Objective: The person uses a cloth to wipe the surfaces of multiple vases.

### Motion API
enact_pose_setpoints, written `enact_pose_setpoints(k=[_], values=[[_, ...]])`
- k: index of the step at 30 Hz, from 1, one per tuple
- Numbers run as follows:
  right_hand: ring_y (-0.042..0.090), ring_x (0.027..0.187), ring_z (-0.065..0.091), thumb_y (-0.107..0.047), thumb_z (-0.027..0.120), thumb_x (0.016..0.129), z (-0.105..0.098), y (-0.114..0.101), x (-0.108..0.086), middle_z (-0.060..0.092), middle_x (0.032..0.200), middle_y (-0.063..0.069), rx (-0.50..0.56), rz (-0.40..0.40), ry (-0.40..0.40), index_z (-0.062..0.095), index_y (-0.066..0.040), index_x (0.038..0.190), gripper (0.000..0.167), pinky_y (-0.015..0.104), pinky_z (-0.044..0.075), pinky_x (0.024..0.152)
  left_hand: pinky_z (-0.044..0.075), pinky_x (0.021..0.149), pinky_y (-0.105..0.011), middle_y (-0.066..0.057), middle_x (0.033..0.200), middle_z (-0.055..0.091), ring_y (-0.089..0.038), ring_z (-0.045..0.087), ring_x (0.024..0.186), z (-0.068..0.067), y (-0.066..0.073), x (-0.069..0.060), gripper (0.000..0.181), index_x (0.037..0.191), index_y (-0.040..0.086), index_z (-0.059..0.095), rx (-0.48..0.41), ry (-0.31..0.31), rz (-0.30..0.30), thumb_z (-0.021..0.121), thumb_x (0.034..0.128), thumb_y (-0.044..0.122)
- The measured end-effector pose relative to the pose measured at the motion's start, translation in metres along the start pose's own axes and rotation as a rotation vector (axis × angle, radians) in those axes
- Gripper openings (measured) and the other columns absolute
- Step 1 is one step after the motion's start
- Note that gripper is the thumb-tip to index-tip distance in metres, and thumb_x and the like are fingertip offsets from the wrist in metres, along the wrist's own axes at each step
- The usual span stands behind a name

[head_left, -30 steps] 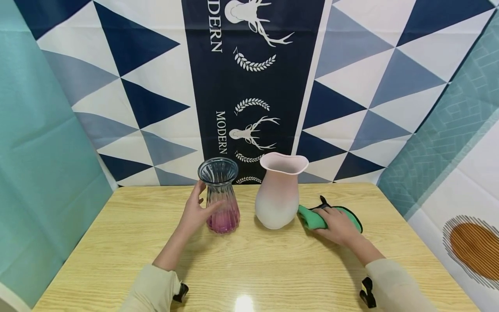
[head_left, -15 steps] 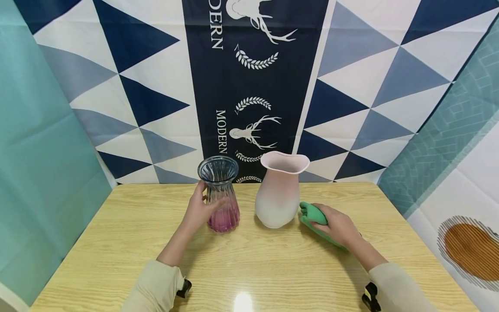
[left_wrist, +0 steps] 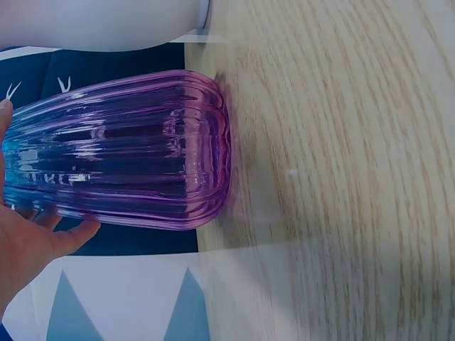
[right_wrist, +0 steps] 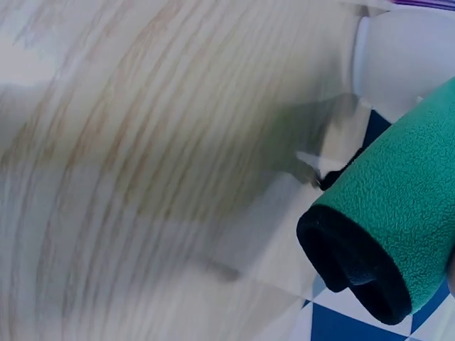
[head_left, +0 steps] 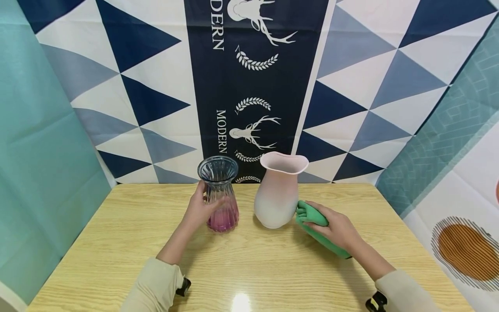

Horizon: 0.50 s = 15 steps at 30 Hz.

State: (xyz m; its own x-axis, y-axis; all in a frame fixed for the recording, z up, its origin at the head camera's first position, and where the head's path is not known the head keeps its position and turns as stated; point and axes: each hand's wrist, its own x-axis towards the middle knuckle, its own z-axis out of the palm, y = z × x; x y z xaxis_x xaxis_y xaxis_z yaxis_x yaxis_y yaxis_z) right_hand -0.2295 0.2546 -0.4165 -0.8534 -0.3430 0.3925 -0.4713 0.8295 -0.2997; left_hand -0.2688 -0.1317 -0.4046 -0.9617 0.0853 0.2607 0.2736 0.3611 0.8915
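left hand point(head_left: 196, 212) curled round glass vase point(head_left: 224, 214), upright on table point(head_left: 249, 260); right hand point(head_left: 337, 226) gripping green cloth point(head_left: 313, 215) near pale vase point(head_left: 277, 199). step, i judge: readying cloth; next move needs glass vase steady.

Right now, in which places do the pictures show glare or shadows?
Head view: white glare on the table near the bottom edge, shadow beside the right forearm; left wrist view: bright reflections on the glass vase; right wrist view: pale glare at upper left, soft shadow left of the green cloth.
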Motion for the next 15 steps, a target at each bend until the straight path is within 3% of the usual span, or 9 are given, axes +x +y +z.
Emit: enact_pose_setpoints(k=[6,15], values=[[0.031,0.1,0.064,-0.03,0.074,0.079,-0.01,-0.015,-0.002,0.063,0.121,0.013,0.032,-0.037,0.036,0.05,-0.019,0.134,0.061,0.048,0.052,0.076,0.039,0.104,-0.051,-0.015,0.14,0.043,-0.032,0.042,0.13,-0.001,-0.001,0.0,0.082,0.143,0.013,0.026,0.001,-0.015,-0.013,0.073,0.08,0.035],[0.021,0.093,0.067,-0.023,0.079,0.073,-0.019,-0.041,-0.002,0.068,0.114,0.007,0.039,-0.175,0.067,0.057,-0.016,0.126,0.058,0.038,0.055,0.072,0.038,0.105,-0.052,-0.014,0.141,0.042,-0.032,0.04,0.13,-0.002,0.002,-0.001,0.08,0.143,0.014,0.026,-0.021,-0.031,-0.027,0.072,0.081,0.035]])
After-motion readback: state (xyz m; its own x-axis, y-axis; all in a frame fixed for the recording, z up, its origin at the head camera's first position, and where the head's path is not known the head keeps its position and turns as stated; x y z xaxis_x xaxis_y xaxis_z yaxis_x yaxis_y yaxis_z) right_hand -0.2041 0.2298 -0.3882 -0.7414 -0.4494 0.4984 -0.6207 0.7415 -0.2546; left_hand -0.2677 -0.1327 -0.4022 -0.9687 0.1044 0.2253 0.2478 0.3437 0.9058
